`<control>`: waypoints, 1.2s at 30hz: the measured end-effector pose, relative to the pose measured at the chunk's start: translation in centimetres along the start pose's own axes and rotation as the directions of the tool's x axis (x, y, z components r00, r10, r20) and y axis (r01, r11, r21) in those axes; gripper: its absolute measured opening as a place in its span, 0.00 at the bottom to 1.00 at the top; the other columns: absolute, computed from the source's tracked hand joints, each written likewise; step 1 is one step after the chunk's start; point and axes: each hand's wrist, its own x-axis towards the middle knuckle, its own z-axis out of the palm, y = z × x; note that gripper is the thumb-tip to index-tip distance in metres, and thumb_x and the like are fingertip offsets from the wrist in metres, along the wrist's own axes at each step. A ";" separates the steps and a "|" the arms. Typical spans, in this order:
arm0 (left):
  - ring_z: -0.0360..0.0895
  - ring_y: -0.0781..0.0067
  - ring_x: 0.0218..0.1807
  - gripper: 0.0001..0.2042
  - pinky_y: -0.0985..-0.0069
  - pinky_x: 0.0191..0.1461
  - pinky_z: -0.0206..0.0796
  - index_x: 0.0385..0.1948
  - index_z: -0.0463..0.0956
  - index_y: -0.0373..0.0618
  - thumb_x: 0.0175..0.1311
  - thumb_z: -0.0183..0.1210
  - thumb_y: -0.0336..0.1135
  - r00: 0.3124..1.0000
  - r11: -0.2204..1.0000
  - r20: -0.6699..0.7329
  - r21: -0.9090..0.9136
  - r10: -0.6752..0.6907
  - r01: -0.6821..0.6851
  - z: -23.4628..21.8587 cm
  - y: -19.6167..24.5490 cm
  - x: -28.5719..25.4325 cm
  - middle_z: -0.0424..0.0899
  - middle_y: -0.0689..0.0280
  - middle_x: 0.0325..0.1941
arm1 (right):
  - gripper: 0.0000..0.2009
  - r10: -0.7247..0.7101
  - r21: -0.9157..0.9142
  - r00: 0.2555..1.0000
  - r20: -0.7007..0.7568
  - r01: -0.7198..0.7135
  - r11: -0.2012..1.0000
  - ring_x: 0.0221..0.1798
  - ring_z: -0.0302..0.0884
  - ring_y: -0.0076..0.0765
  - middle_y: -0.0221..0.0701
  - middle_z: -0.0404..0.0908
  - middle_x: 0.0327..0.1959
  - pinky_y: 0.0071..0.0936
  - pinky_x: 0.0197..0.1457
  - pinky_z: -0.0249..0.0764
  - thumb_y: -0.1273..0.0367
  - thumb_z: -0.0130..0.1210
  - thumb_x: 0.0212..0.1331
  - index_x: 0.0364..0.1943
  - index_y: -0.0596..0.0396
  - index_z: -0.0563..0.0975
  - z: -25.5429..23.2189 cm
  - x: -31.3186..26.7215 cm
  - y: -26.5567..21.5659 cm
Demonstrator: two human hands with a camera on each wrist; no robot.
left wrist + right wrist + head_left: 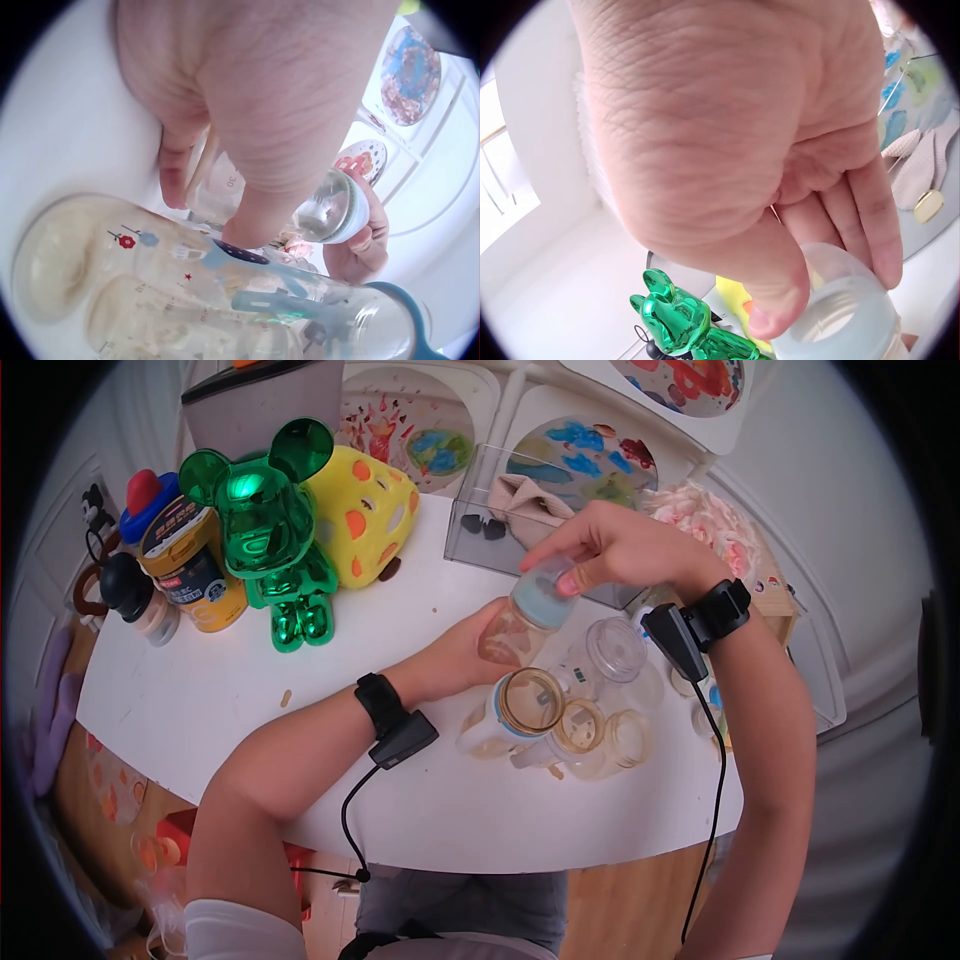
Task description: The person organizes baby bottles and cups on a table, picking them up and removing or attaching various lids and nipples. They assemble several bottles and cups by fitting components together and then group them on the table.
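Note:
My left hand [455, 652] grips the body of a small clear bottle [512, 636] on the table, its fingers curled round the side. At the bottle's top, my right hand [625, 550] pinches the pale blue collar and clear cap [541, 596] between thumb and fingers. The right wrist view shows the thumb and fingers of the right hand [780, 172] on either side of the cap [840, 307]. In the left wrist view, a larger printed bottle [187, 277] lies across the foreground beside the left hand [240, 120].
Several open bottles and jars, among them a clear jar [613, 650] and an amber-rimmed bottle [531, 701], stand just right of the left hand. A clear box [470, 540] with a cloth is behind. A green bear figure [265, 530], yellow cheese-like object [365, 515] and tub [195, 570] stand left.

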 end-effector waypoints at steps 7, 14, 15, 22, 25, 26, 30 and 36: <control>0.73 0.77 0.70 0.44 0.72 0.74 0.69 0.80 0.56 0.47 0.63 0.73 0.24 0.997 0.998 0.044 0.011 0.064 -0.065 0.0 -0.4 0.2 0.73 0.69 0.72 | 0.19 0.087 0.130 0.996 0.036 -0.091 0.987 0.48 0.84 0.26 0.30 0.90 0.49 0.27 0.58 0.79 0.73 0.68 0.63 0.60 0.58 0.86 -0.2 -0.5 0.0; 0.71 0.77 0.73 0.46 0.71 0.75 0.68 0.82 0.53 0.48 0.64 0.72 0.25 0.997 0.997 0.046 -0.034 0.068 -0.066 -0.1 -0.2 0.4 0.72 0.68 0.73 | 0.22 0.032 0.021 0.997 -0.066 -0.030 0.999 0.50 0.83 0.27 0.31 0.89 0.51 0.29 0.58 0.78 0.70 0.71 0.64 0.61 0.58 0.85 0.4 -1.1 -0.3; 0.71 0.77 0.73 0.46 0.71 0.75 0.68 0.82 0.53 0.48 0.64 0.73 0.25 0.998 0.998 0.034 -0.040 0.054 -0.053 -0.1 -0.2 0.4 0.72 0.68 0.73 | 0.22 0.052 -0.067 0.995 -0.082 -0.058 0.996 0.51 0.84 0.28 0.31 0.90 0.52 0.29 0.57 0.78 0.70 0.71 0.63 0.62 0.58 0.85 0.5 -1.1 -0.8; 0.74 0.77 0.70 0.43 0.71 0.72 0.71 0.80 0.55 0.47 0.65 0.72 0.25 0.999 0.998 0.026 -0.052 0.037 -0.035 -0.2 -0.4 0.5 0.73 0.68 0.71 | 0.23 0.047 -0.240 0.988 -0.144 -0.081 0.967 0.48 0.86 0.33 0.37 0.92 0.50 0.32 0.55 0.79 0.69 0.72 0.60 0.60 0.57 0.86 1.3 -1.1 -1.7; 0.77 0.77 0.66 0.43 0.72 0.70 0.74 0.80 0.55 0.48 0.66 0.72 0.25 1.000 1.000 0.011 0.006 0.023 -0.023 -0.2 -0.4 0.5 0.74 0.68 0.69 | 0.22 0.037 -0.331 0.991 -0.131 -0.079 0.940 0.45 0.86 0.37 0.41 0.91 0.45 0.34 0.53 0.79 0.70 0.72 0.57 0.58 0.58 0.86 1.4 -0.8 -2.6; 0.77 0.77 0.66 0.43 0.72 0.70 0.74 0.80 0.55 0.48 0.66 0.72 0.25 1.000 1.000 0.010 0.004 0.019 -0.019 -0.2 -0.4 0.6 0.74 0.68 0.69 | 0.22 0.038 -0.327 0.991 -0.129 -0.078 0.942 0.45 0.86 0.37 0.41 0.91 0.45 0.34 0.53 0.79 0.70 0.72 0.57 0.58 0.58 0.86 1.4 -0.7 -2.6; 0.81 0.75 0.60 0.43 0.70 0.66 0.77 0.80 0.53 0.48 0.67 0.71 0.25 1.000 1.000 0.011 0.016 0.010 -0.010 0.1 0.2 0.3 0.75 0.65 0.67 | 0.22 0.022 -0.391 0.987 -0.159 -0.083 0.916 0.43 0.88 0.44 0.45 0.91 0.42 0.37 0.51 0.80 0.72 0.71 0.55 0.56 0.59 0.86 2.2 -0.5 -3.2; 0.83 0.74 0.57 0.43 0.69 0.65 0.78 0.80 0.52 0.48 0.67 0.70 0.25 0.999 0.999 0.038 0.010 0.038 -0.038 -0.1 -0.1 0.4 0.76 0.63 0.66 | 0.22 -0.008 -0.438 0.982 -0.189 -0.077 0.896 0.43 0.88 0.51 0.48 0.91 0.42 0.39 0.51 0.81 0.72 0.71 0.54 0.56 0.59 0.87 2.7 -0.2 -2.8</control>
